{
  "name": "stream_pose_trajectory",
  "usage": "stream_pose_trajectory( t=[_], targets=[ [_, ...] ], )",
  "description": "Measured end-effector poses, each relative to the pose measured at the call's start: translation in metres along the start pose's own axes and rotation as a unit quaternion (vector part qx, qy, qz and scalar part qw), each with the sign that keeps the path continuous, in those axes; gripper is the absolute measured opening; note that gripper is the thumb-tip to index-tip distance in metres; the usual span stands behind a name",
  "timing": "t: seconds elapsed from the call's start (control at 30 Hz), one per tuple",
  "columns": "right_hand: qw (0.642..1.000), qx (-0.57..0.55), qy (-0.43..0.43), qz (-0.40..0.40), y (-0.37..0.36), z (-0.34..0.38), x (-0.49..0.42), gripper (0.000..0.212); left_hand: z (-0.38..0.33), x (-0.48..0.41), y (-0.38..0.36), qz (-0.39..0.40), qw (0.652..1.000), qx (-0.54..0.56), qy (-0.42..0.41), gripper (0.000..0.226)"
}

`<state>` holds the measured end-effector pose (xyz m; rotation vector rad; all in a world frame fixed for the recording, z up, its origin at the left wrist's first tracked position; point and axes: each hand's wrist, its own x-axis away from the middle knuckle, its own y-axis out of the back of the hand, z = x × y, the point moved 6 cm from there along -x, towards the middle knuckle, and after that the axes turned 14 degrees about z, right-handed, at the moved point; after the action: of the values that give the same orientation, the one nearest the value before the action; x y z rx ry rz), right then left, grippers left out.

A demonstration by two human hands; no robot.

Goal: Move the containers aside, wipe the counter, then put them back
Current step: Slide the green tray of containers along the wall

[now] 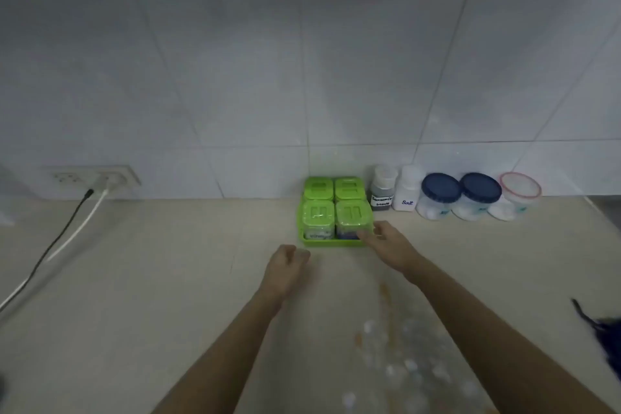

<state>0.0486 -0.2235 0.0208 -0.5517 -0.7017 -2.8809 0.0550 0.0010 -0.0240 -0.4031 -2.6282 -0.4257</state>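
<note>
Containers (336,208): four clear tubs, green lids, green tray (331,243).

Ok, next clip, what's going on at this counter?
A person is reaching toward a green tray holding four green-lidded containers near the tiled wall. The right hand touches the tray's front right corner by the nearest container; the left hand, loosely curled, hovers short of the tray and holds nothing. Beside the tray, bottles and jars line the wall. The beige counter shows white and orange spots in front, so wiping looks not yet done.
</note>
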Motion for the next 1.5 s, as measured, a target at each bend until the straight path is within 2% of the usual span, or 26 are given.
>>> stream_pose_trajectory(
  t=[0.07, 0.13, 0.23, 0.33, 0.47, 0.53, 0.6, 0.73, 1.07, 1.13, 1.2, 1.4, 1.5],
  targets=[
    [0.998, -0.056, -0.017, -0.024, 0.002, -0.011, -0.011, 0.036, 0.004, -0.012, -0.001, -0.045, 0.992, 0.121, -0.008, 0.035],
    [0.995, -0.092, -0.024, -0.041, 0.0, -0.024, -0.027, 0.033, 0.003, -0.029, 0.0, -0.069, 0.981, 0.179, -0.026, 0.034],
    [0.985, -0.161, -0.028, -0.057, -0.004, -0.04, -0.05, 0.04, -0.009, -0.058, -0.004, -0.051, 0.972, 0.224, -0.042, 0.043],
    [0.98, -0.189, -0.029, -0.058, -0.006, -0.049, -0.069, 0.047, -0.022, -0.08, -0.006, -0.032, 0.977, 0.21, -0.034, 0.054],
    [0.976, -0.206, -0.039, -0.059, -0.002, -0.054, -0.088, 0.055, -0.032, -0.099, 0.003, -0.014, 0.991, 0.13, -0.006, 0.073],
    [0.976, -0.208, -0.036, -0.046, 0.0, -0.056, -0.09, 0.052, -0.03, -0.1, 0.012, 0.023, 0.993, 0.114, 0.021, 0.087],
    [0.977, -0.206, -0.037, -0.031, -0.003, -0.057, -0.087, 0.056, -0.03, -0.095, 0.019, 0.071, 0.991, 0.105, 0.04, 0.091],
    [0.983, -0.183, -0.026, -0.004, -0.02, -0.046, -0.082, 0.069, -0.02, -0.079, 0.038, 0.09, 0.991, 0.087, 0.056, 0.082],
    [0.99, -0.119, 0.01, 0.078, -0.116, 0.031, -0.096, 0.048, 0.03, -0.039, 0.148, 0.053, 0.991, 0.096, 0.077, 0.069],
    [0.99, -0.103, 0.019, 0.092, -0.142, 0.047, -0.103, 0.054, 0.042, -0.035, 0.177, 0.041, 0.992, 0.095, 0.077, 0.063],
    [0.991, -0.097, 0.019, 0.094, -0.162, 0.053, -0.111, 0.06, 0.05, -0.036, 0.197, 0.041, 0.992, 0.091, 0.082, 0.058],
    [0.99, -0.108, 0.014, 0.094, -0.209, 0.084, -0.138, 0.054, 0.064, -0.041, 0.249, 0.03, 0.99, 0.103, 0.095, 0.055],
    [0.991, -0.106, 0.016, 0.075, -0.219, 0.09, -0.153, 0.051, 0.061, -0.044, 0.258, -0.013, 0.99, 0.116, 0.08, 0.043]
  ],
)
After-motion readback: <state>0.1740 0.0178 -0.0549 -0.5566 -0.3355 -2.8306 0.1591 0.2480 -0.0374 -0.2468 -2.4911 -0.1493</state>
